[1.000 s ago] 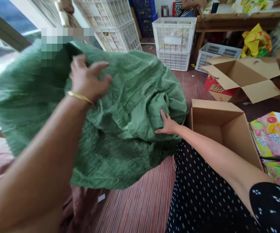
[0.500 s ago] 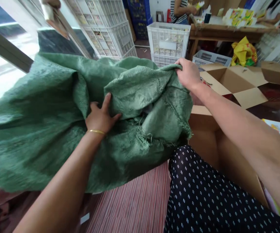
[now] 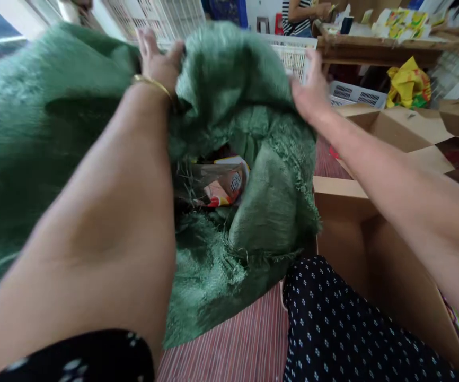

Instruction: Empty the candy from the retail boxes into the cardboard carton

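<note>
Green sack (image 3: pixel 269 196), centre to left of frame, long axis crosswise, frayed mouth facing the viewer; left end cut off, contents (image 3: pixel 229 185) partly hidden. Left hand (image 3: pixel 158 68) spread; right hand (image 3: pixel 312 96) blurred, its grip indeterminable.

A hand could enter the crumpled green woven-plastic sack (image 3: pixel 213 114) through its frayed opening, where a glossy printed packet (image 3: pixel 225 185) lies just inside. A stiff green woven fold (image 3: pixel 267 207) narrows the sack's opening on the right; the bare left forearm (image 3: pixel 134 159) bars its left. Right of the sack, the open-topped brown cardboard box (image 3: pixel 341 233) offers room beneath the bare right forearm (image 3: pixel 392 175). White slatted plastic crates (image 3: pixel 289 50) stand beyond the sack.
</note>
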`<state>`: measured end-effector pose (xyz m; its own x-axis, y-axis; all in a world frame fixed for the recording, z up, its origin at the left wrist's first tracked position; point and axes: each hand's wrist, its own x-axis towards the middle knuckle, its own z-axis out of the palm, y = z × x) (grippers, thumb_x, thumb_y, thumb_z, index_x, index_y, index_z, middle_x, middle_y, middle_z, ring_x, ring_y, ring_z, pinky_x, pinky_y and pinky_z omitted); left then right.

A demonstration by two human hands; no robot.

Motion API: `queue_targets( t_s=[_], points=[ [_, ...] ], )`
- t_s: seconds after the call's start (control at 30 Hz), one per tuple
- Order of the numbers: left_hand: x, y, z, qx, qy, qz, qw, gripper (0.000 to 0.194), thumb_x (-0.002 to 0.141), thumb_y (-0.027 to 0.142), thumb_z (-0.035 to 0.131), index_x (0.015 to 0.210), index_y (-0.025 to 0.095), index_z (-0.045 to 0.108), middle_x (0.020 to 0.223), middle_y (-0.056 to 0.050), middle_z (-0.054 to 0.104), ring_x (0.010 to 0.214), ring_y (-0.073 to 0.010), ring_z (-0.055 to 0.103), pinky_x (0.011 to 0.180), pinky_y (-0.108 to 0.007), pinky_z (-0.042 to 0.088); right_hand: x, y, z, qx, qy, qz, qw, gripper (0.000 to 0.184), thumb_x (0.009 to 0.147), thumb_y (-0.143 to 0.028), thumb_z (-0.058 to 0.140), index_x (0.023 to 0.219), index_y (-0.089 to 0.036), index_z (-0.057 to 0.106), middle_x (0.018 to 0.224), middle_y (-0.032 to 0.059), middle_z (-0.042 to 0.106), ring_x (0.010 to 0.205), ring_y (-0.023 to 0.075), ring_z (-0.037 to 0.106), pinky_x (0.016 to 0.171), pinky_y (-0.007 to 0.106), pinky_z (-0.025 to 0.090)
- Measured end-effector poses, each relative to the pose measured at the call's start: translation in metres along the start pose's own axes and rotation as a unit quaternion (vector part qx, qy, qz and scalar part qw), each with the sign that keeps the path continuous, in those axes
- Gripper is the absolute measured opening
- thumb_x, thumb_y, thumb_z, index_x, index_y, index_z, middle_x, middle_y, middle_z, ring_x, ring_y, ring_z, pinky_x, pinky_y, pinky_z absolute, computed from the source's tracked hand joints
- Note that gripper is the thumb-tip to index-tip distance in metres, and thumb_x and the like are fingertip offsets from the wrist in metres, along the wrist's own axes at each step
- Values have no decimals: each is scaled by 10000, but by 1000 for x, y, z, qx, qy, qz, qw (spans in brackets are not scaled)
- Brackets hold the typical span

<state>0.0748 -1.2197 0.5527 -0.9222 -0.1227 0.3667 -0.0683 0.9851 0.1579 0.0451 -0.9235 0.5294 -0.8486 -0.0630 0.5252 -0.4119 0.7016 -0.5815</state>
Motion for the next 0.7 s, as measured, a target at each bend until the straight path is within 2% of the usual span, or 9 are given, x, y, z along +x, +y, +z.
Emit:
queue_targets(
  t_s=[0.07,0.13,0.23,0.3,0.4,0.47,0.53,0.63,0.7],
  points=[
    [-22,2,11,-29,19,-45,998,723,995,318,389,1604,-65,319,1718,-261,104,1603,-447,89,1292,-506,132,-40,-3,13,-31,-43,-81,995,706,1016,-307,598,1619,-79,310,1704,175,347,1625,301,263,1345,504,213],
    [-54,11,12,-42,101,-97,989,712,951,201,432,1616,-32,333,1669,-193,264,1589,-346,252,1297,-402,187,-88,-5,23,-71,-100,-226,967,629,1007,-405,596,1572,-187,426,1694,124,373,1657,335,141,1339,610,128],
    [-115,40,5,3,214,-51,976,584,942,177,367,1481,18,528,1420,-106,512,1433,-258,483,1221,-416,358,-157,-4,42,-102,-303,-438,840,376,1052,-404,492,1359,-235,628,1480,80,612,1540,301,400,1310,569,215],
    [-163,56,12,50,94,26,994,511,1049,347,312,1351,97,640,1299,-134,603,1358,-326,545,1120,-512,464,-192,1,57,-133,-416,-449,779,367,1070,-409,470,1305,-208,668,1389,103,676,1387,296,550,1242,525,328],
    [-236,43,43,101,-125,21,987,394,1009,418,497,1233,192,729,1285,-166,624,1258,-396,601,1036,-565,521,-225,15,72,-170,-460,-359,794,581,1038,-552,546,1487,-184,572,1477,173,619,1324,346,579,1126,527,424],
    [-281,12,65,110,-167,-47,979,509,977,461,567,1429,242,650,1436,-192,563,1290,-438,580,1012,-596,540,-240,27,70,-171,-466,-347,795,827,958,-665,637,1608,-192,444,1475,199,610,1301,368,588,1103,531,427],
    [-322,-20,77,95,-186,-52,976,641,932,516,644,1511,245,592,1530,-211,500,1349,-445,548,1078,-582,519,-251,36,61,-186,-483,-366,773,930,897,-633,739,1637,-183,399,1357,199,679,1222,356,635,1111,523,402],
    [-376,-38,78,87,-244,32,965,763,852,522,745,1553,287,557,1564,-201,499,1447,-423,486,1235,-639,347,-260,36,44,-238,-531,-339,739,430,1003,-292,621,1407,-147,644,1091,157,771,1071,294,703,1067,458,399],
    [-404,-28,77,106,-275,88,951,829,826,474,774,1595,328,502,1502,-182,570,1420,-392,525,1274,-656,251,-261,22,31,-238,-548,-301,743,304,993,-133,503,1193,-151,731,1048,140,776,1048,267,711,948,397,429]
  ],
)
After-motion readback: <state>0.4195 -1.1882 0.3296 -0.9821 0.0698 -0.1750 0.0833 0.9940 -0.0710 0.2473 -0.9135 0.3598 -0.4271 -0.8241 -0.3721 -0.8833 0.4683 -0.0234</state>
